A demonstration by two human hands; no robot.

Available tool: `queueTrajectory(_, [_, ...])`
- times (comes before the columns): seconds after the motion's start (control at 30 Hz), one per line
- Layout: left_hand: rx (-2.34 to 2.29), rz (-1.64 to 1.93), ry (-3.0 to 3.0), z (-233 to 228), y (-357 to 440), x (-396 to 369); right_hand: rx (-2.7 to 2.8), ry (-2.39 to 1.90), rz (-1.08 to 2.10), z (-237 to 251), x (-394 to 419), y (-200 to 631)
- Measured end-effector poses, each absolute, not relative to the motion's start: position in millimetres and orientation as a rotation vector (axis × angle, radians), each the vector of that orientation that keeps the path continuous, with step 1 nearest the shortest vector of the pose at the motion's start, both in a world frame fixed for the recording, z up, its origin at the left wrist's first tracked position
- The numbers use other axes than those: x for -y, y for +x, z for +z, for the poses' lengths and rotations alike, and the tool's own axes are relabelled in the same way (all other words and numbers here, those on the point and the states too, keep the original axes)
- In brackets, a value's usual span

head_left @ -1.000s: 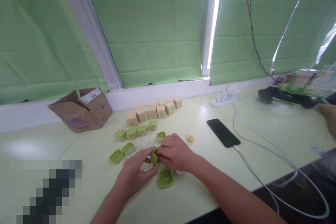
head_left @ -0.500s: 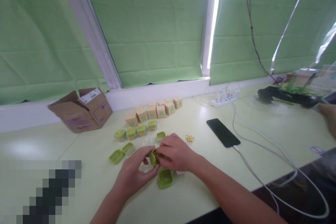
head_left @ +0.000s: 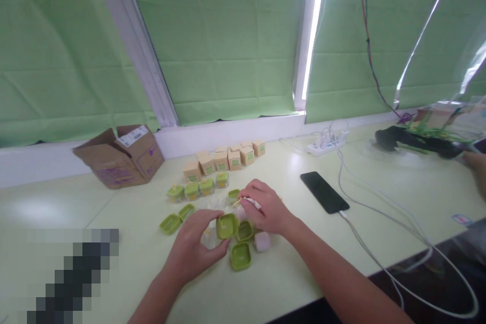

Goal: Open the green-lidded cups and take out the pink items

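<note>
Left hand (head_left: pixel 193 250) grip clamped on green lid (head_left: pixel 227 226). Right hand (head_left: pixel 266 207) pinches a small pale piece (head_left: pixel 243 201), identity unclear. Clear counter (head_left: pixel 125 243) left of grip; more lids crowd right.

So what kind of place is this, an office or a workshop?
Probably a small packing bench by a window: rows of little tan boxes, an open cardboard carton, and green lids scattered round the hands, with a phone charging beside.

My left hand (head_left: pixel 195 250) reaches in from the near left, fingers curled, thumb out to the right. My right hand (head_left: pixel 266 210) lies just beyond it, knuckles up, fingertips pinched together, forearm stretching near right.
</note>
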State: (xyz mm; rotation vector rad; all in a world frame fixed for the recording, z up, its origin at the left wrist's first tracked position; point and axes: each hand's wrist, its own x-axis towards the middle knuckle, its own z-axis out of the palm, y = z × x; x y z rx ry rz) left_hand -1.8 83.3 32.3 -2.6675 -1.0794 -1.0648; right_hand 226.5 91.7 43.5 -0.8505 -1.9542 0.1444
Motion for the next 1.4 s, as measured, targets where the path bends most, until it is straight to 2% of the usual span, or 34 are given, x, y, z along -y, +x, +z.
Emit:
queueTrajectory(0.27, [0.969,-0.948,-2.774,31.0,1.9,-80.5,1.941,-1.198,0.037,35.8,-121.6,261.1])
queueTrajectory(0.53, [0.989,-0.802,-2.799,27.6,1.5,-82.9,2.111,-1.791,0.064,21.5,-137.0,292.4])
queueTrajectory(1.07, [1.11,-0.61,-2.841,21.0,-1.0,-85.2,2.135,-1.924,0.128,11.7,-141.3,293.5])
queueTrajectory(1.4, [1.126,-1.123,-2.668,30.0,-10.1,-91.1,2.107,-1.703,0.116,23.3,-138.8,282.0])
